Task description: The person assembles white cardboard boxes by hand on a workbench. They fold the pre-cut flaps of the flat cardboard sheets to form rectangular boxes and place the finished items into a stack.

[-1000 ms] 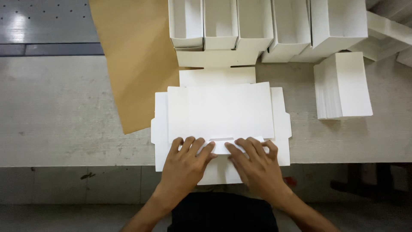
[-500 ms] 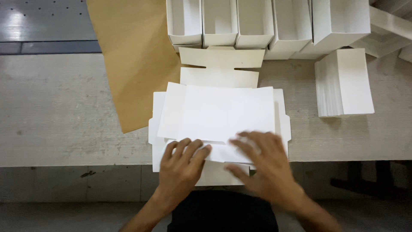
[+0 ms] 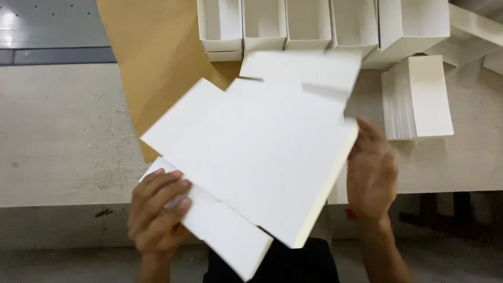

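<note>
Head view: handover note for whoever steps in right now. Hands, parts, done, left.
Left hand: grips the near flap of the flat white box blank, which is lifted off the table and tilted.
Right hand: supports the blank's right edge.
Parts: brown paper sheet behind; stack of white cards right.
Done: row of folded white boxes at the far edge.
Left: this blank is unfolded.

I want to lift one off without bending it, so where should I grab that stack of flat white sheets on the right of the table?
Probably the stack of flat white sheets is best taken by its long left edge, where the layered edges fan out and show. Come from the left with fingers flat, pinching thumb on top; that side faces open table.
</note>
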